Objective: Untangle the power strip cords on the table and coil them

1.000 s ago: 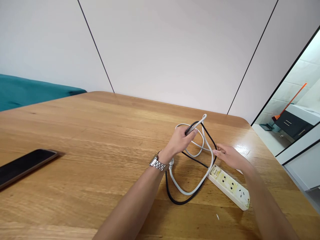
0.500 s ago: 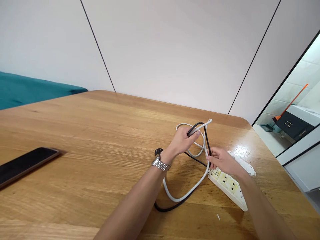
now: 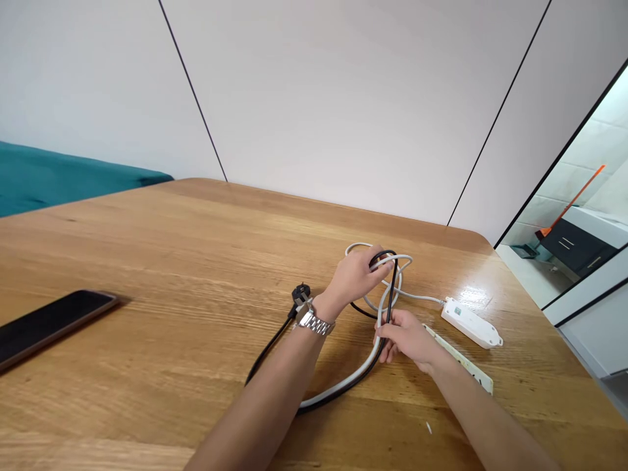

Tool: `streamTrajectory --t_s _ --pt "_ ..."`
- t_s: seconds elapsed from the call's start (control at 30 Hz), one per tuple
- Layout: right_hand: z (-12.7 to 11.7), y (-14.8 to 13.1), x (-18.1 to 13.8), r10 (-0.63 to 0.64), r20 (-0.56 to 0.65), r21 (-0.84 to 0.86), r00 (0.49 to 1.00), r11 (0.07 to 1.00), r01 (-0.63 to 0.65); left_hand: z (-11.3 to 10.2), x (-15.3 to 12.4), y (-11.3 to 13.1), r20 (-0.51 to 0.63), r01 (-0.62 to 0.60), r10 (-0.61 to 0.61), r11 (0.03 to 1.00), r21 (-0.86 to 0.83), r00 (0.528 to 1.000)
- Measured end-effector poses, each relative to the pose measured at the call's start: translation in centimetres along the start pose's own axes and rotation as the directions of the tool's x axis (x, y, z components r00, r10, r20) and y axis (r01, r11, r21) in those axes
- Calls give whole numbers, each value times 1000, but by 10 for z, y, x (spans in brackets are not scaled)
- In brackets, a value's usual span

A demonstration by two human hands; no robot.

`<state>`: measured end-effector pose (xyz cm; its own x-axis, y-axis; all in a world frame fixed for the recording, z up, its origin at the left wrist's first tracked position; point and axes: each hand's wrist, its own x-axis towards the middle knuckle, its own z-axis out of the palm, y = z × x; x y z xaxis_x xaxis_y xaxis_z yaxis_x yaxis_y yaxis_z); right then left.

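Note:
A looped pair of cables, one white (image 3: pixel 362 374) and one black (image 3: pixel 395 275), runs between my hands. My left hand (image 3: pixel 357 275), with a metal watch (image 3: pixel 314 318) on the wrist, is closed around the top of the loops. Lower down, my right hand (image 3: pixel 403 337) pinches both cables between thumb and fingers. Behind the left wrist lies a black plug (image 3: pixel 301 294). The yellowed power strip (image 3: pixel 471 366) is partly covered by my right forearm. Beyond it, a second white power strip (image 3: pixel 471 323) rests on the table, joined to a thin white cord (image 3: pixel 419 297).
A dark phone (image 3: pixel 53 324) lies on the wooden table (image 3: pixel 171 261) at the left. A small white scrap (image 3: pixel 428 428) is near the front. The white wall (image 3: pixel 343 104) borders the far edge, and a teal seat (image 3: pixel 73 176) stands beyond the left side.
My right hand has moved left along the cables, away from the yellowed strip's end. The loops sit a little lower, the black plug shows more fully, and more of the second strip is uncovered.

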<state>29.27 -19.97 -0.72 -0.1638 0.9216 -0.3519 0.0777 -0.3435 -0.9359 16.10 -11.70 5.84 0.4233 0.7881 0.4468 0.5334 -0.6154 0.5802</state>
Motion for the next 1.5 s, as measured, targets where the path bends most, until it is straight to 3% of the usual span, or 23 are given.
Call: streamTrajectory --t_s 0.17,0.27,0.37,0.43,0.5,0.57,0.6,0.63,0.67,0.7,0.73,0.77,0.83,0.9,1.0,1.1,1.27,1.4,1.5 --pt "8 3 -2 92 4 108 996 990 -92 -9 -2 -1 219 111 -156 972 207 963" --pt "10 1 -6 87 60 182 994 978 -97 -19 -6 0 269 72 -128 976 206 955" --pt "13 -3 -12 40 77 278 996 959 -60 -33 -12 8 186 -32 6 990 140 983" --pt "15 -7 -17 10 67 348 998 937 -33 -44 -22 18 66 -78 72 992 97 995" --pt "16 -12 -22 -27 38 420 999 907 9 -52 -41 31 -127 -55 65 995 81 990" --pt "18 -16 -26 -57 -8 488 998 871 54 -55 -71 41 -212 -6 7 1000 6 977" --pt "19 -18 -28 -68 -30 522 997 850 74 -53 -91 44 -137 7 -18 997 -79 990" --pt "20 -19 -30 -76 -46 556 996 826 89 -47 -111 45 55 20 -9 978 -208 998" --pt "22 -20 -32 -85 -55 589 995 802 101 -39 -130 43 238 79 1 941 -328 971" --pt "24 -21 -33 -97 -58 620 994 777 112 -30 -148 39 403 156 30 893 -422 915" --pt "26 -21 -35 -115 -59 647 992 752 125 -19 -162 33 508 245 49 834 -494 860" --pt "29 -21 -37 -133 -59 667 989 732 138 -7 -171 26 530 305 62 759 -576 846" --pt "35 -20 -40 -160 -47 684 986 715 148 13 -175 15 437 387 -67 596 -704 897" --pt "41 -19 -43 -174 -29 686 984 712 146 27 -163 10 244 343 -263 452 -823 933" --pt "47 -17 -47 -186 -59 720 981 672 171 35 -134 20 11 187 -455 343 -920 890" --pt "46 -22 -49 -169 -151 781 974 584 222 33 -114 41 -46 106 -482 285 -953 875" --pt "15 -42 -45 -152 -287 796 946 511 323 10 -109 63 -148 -7 -396 335 -942 906" --pt "-23 -52 -31 -135 -479 677 868 573 463 -18 -110 62 -213 -23 -380 447 -894 900" --pt "-39 -51 -23 -139 -510 624 849 619 477 -35 -100 56 -219 -5 -362 508 -861 906"
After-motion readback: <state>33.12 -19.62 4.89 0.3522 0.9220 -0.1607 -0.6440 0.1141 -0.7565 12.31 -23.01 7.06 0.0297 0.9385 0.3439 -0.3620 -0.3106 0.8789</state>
